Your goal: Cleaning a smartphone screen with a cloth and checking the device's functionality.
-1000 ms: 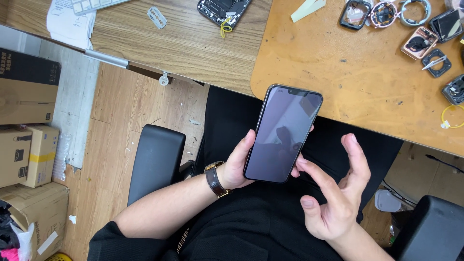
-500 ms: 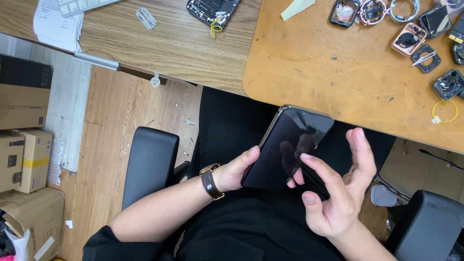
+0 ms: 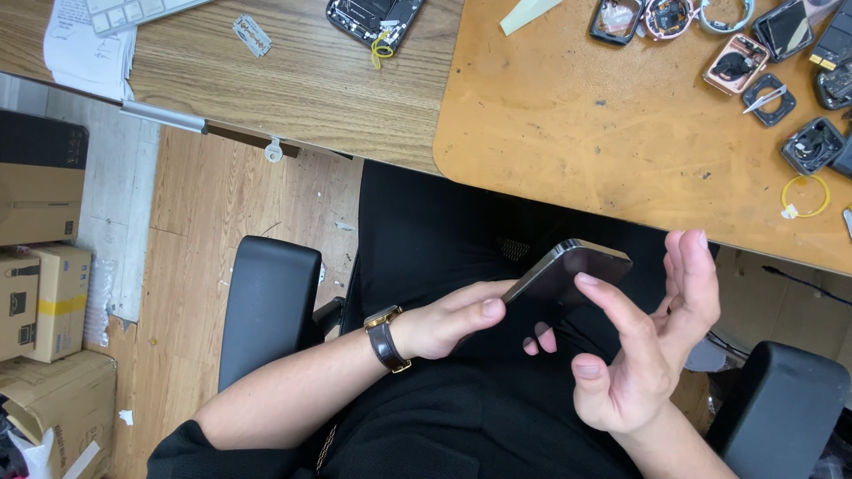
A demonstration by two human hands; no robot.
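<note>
1 phone (image 3: 568, 270), 2 hands, 1 wristwatch (image 3: 383, 335), 1 razor blade (image 3: 253, 35), approx. 3 cardboard boxes, 2 chair armrests.

Phone (image 3: 568, 270) held over the lap in the left hand (image 3: 448, 319), edge toward the camera; right hand (image 3: 648, 341) just right of it, forefinger touching its near edge. Desk (image 3: 293, 80) and work mat (image 3: 586, 124) beyond both hands; chair armrest (image 3: 266, 306) left of the left hand; boxes (image 3: 40, 266) farther left on the floor.

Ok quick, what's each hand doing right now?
Left hand: closed around the flat dark glossy phone, holding it tilted.
Right hand: open, holding nothing, index fingertip at the phone's edge.
</note>
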